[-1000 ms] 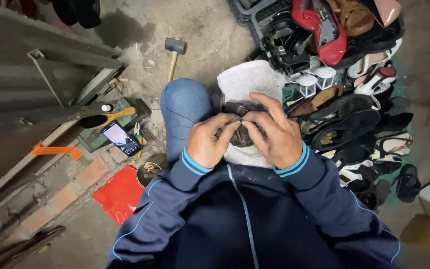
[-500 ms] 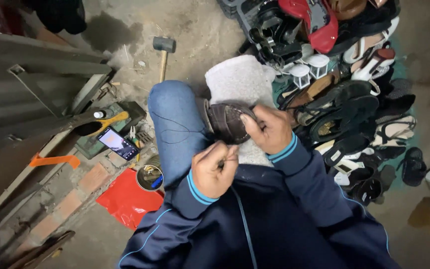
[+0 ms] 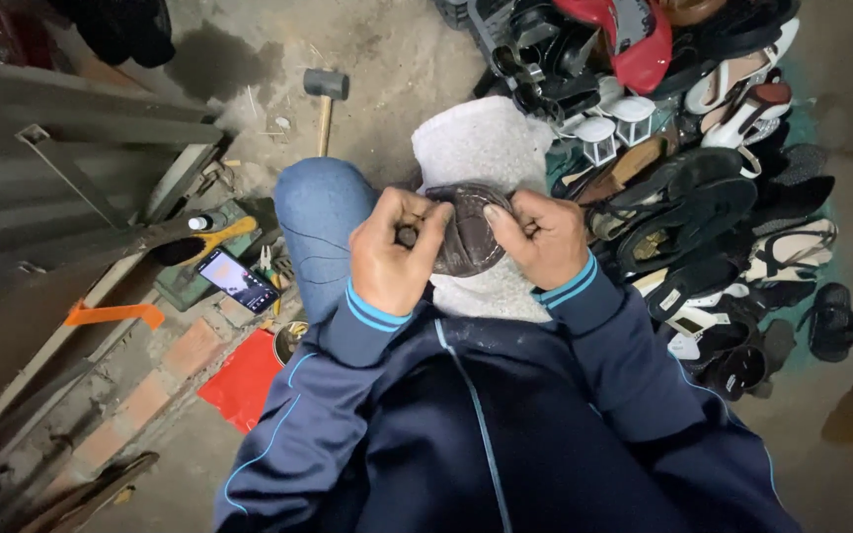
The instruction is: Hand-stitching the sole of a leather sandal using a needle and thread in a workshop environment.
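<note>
Head view: lap work
Left hand (image 3: pixel 395 259): grip clenched on shoe (image 3: pixel 466 232)
Right hand (image 3: pixel 543 237): grip grasping shoe
Hammer (image 3: pixel 325 91): far left on floor

Bare, dusty concrete floor (image 3: pixel 397 59) under dim, flat light. A hammer (image 3: pixel 325 91) lies on it, and everything else sits around that: left of the hammer, grey metal sheeting (image 3: pixel 61 188) leans across; below it, a lit phone (image 3: pixel 237 280) rests on a green box (image 3: pixel 190 281), with an orange strip (image 3: pixel 116 314) further left and a red sheet (image 3: pixel 244 380) on brick paving (image 3: pixel 155 390). Right of the hammer, a shoe pile (image 3: pixel 703 178) sprawls.
</note>
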